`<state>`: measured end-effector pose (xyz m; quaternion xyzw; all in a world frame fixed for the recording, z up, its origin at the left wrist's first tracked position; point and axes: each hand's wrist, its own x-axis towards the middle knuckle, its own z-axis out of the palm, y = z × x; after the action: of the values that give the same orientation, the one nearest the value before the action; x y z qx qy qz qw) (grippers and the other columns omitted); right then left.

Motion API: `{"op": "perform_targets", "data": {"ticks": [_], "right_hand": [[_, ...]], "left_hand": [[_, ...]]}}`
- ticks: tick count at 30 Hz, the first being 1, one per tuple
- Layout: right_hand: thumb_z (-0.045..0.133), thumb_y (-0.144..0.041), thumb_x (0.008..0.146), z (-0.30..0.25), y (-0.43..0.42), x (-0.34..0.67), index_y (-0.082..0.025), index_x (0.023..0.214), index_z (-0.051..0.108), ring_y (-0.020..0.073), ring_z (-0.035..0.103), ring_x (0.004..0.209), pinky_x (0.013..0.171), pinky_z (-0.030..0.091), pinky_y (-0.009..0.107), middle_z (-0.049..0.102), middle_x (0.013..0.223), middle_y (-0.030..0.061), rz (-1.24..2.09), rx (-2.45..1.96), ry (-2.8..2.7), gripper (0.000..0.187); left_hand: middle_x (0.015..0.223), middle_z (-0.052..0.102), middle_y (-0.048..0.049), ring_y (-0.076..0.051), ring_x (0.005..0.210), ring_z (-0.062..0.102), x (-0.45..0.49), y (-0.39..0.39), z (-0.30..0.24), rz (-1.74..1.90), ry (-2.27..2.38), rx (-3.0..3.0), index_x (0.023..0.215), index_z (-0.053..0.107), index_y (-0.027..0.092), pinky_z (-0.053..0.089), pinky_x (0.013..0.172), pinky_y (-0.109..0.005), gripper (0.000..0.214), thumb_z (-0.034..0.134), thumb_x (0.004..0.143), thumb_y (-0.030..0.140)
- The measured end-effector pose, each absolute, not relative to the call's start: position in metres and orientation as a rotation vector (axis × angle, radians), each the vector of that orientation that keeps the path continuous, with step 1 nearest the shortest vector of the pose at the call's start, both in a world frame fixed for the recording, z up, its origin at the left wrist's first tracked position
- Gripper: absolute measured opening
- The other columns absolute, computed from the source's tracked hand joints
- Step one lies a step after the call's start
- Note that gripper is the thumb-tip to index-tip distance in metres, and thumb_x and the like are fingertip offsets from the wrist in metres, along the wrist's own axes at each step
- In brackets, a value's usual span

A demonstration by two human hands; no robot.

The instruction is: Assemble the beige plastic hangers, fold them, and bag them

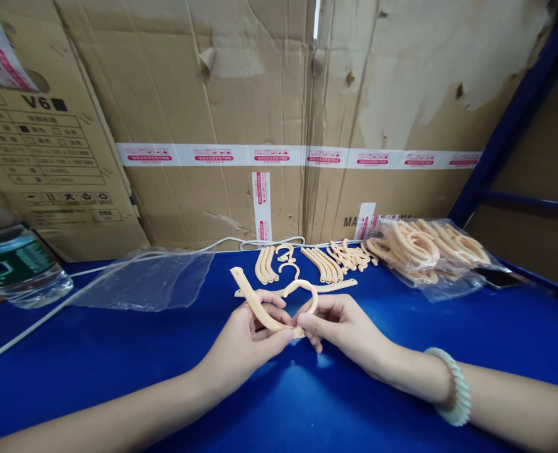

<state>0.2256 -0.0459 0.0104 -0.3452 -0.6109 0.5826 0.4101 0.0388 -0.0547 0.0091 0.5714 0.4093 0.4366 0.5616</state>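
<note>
My left hand [262, 327] pinches the lower end of a beige curved hanger arm [255, 301], whose free end points up and left. Between the fingers of my right hand [333, 321] is a beige hanger hook [312, 290], curling up and to the left. The two pieces meet at my fingertips, where the joint is partly hidden. Just behind my hands, an assembled hanger [336, 287] lies on the blue table [175, 377]. Farther back are curved hanger arms [265, 265] on the left, more arms [323, 264] on the right, and a heap of small hooks [351, 253].
Clear bags of beige hanger parts [420, 248] lie at the back right, beside a dark flat device [498, 277]. A flat plastic bag [156, 280], a white cable [28, 330] and a water bottle [19, 264] are on the left. Cardboard [212, 201] walls the back.
</note>
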Motion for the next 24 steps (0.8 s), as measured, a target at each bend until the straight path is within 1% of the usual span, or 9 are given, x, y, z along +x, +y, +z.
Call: {"op": "perform_targets", "data": {"ticks": [2,6,7,9,12,14,16,18,24], "right_hand": [[0.078,-0.047,0.073,0.01,-0.047,0.225,-0.014,0.076,0.068,0.0072,0.055,0.051,0.051,0.048,0.021,0.063,0.063,-0.0009,1.483,-0.867,-1.543,0.035],[0.07,-0.049,0.081,0.016,-0.039,0.231,-0.017,0.103,0.066,0.0094,0.056,0.052,0.051,0.05,0.023,0.063,0.066,-0.0021,1.349,-0.876,-1.571,0.039],[0.066,-0.049,0.085,0.019,-0.033,0.236,-0.018,0.105,0.066,0.0101,0.056,0.052,0.049,0.048,0.023,0.062,0.066,-0.0022,1.228,-0.885,-1.603,0.037],[0.059,-0.045,0.091,0.025,-0.019,0.249,-0.018,0.096,0.068,0.0124,0.057,0.057,0.051,0.047,0.024,0.064,0.069,-0.0001,0.869,-0.912,-1.75,0.029],[0.055,-0.032,0.094,0.03,0.007,0.271,-0.018,0.084,0.07,0.0174,0.061,0.071,0.064,0.049,0.03,0.069,0.078,0.0047,0.241,-0.939,-2.064,0.023],[0.057,-0.025,0.092,0.029,0.022,0.281,-0.019,0.086,0.072,0.0209,0.061,0.079,0.074,0.049,0.036,0.07,0.08,0.0063,0.079,-0.941,-2.167,0.017],[0.063,-0.019,0.086,0.026,0.032,0.286,-0.02,0.09,0.074,0.0239,0.06,0.086,0.082,0.047,0.041,0.07,0.084,0.0077,0.061,-0.95,-2.238,0.012],[0.067,-0.014,0.082,0.02,0.038,0.287,-0.02,0.091,0.076,0.0251,0.059,0.089,0.084,0.046,0.043,0.07,0.088,0.0088,0.053,-0.967,-2.302,0.014],[0.064,-0.004,0.081,0.009,0.046,0.285,-0.018,0.081,0.074,0.0224,0.062,0.089,0.084,0.049,0.038,0.068,0.088,0.0077,0.09,-0.995,-2.359,0.018]], "left_hand": [[0.082,0.067,0.0021,-0.016,0.079,0.07,0.038,-0.054,0.008,1.028,0.988,1.37,0.093,0.054,0.019,0.054,0.076,-0.028,0.038,0.079,0.066,0.023],[0.079,0.067,0.0022,-0.016,0.077,0.069,0.038,-0.055,0.013,1.034,1.027,1.385,0.084,0.056,0.018,0.052,0.072,-0.027,0.031,0.079,0.065,0.024],[0.078,0.067,0.0018,-0.015,0.075,0.068,0.038,-0.055,0.015,1.03,1.042,1.378,0.083,0.056,0.018,0.051,0.07,-0.026,0.03,0.079,0.065,0.025],[0.076,0.069,0.001,-0.015,0.073,0.066,0.037,-0.056,0.018,1.016,1.063,1.366,0.082,0.058,0.018,0.05,0.068,-0.025,0.028,0.079,0.066,0.027],[0.075,0.071,0.0004,-0.016,0.074,0.066,0.037,-0.056,0.02,1.014,1.055,1.363,0.08,0.06,0.018,0.049,0.068,-0.025,0.025,0.079,0.066,0.028],[0.077,0.072,0.0,-0.016,0.076,0.066,0.037,-0.056,0.019,1.021,1.059,1.353,0.081,0.064,0.018,0.049,0.069,-0.025,0.024,0.08,0.065,0.028],[0.08,0.074,-0.0008,-0.017,0.078,0.066,0.036,-0.055,0.018,1.004,1.083,1.331,0.084,0.069,0.018,0.049,0.071,-0.026,0.025,0.08,0.064,0.028],[0.082,0.076,-0.0015,-0.017,0.079,0.067,0.036,-0.055,0.018,0.967,1.102,1.322,0.085,0.072,0.019,0.049,0.073,-0.026,0.025,0.081,0.063,0.028],[0.079,0.076,0.0001,-0.016,0.076,0.066,0.036,-0.056,0.021,0.924,1.075,1.387,0.078,0.075,0.022,0.048,0.072,-0.025,0.013,0.079,0.067,0.026]]}}
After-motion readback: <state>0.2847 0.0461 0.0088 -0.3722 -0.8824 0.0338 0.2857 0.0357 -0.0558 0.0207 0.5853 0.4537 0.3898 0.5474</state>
